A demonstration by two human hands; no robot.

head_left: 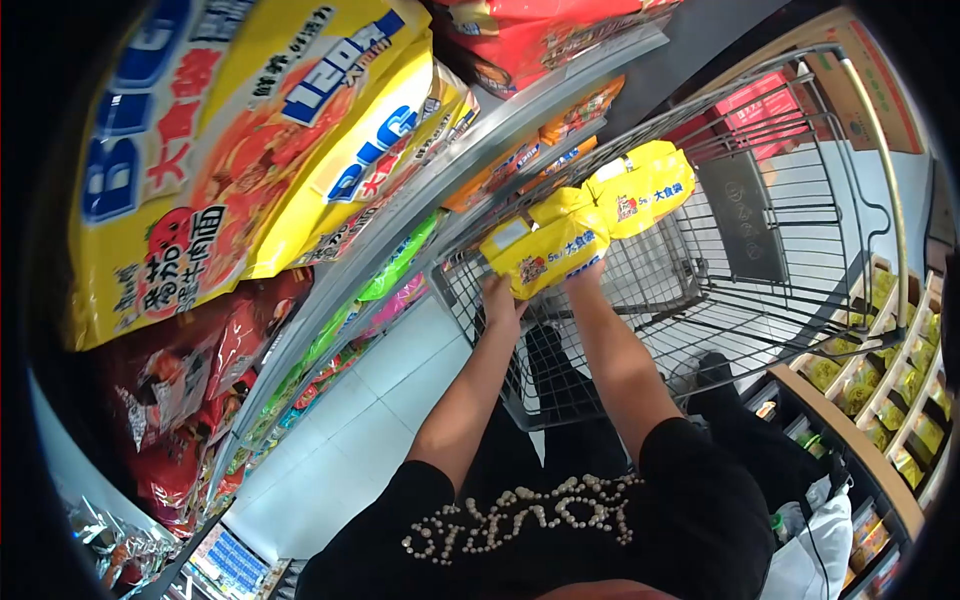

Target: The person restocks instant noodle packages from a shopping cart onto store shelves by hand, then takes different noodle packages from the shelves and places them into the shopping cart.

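Note:
Both my hands hold a yellow multipack of instant noodles (555,245) over the shopping cart (640,330). My left hand (502,300) grips its near left edge, with the fingers partly hidden beneath the pack. At the near right corner, my right hand (584,280) is closed around the wrapper. A second yellow noodle multipack (645,190) touches the far right end of the held one. Whether the two are joined I cannot tell. The cart's wire basket stands in front of my body.
Shelves on the left hold large yellow noodle bags (240,150) and red bags (190,400); their grey edge (400,210) runs close beside the cart. A red box (760,115) is at the cart's far end. Shelves of packaged goods (880,380) stand on the right.

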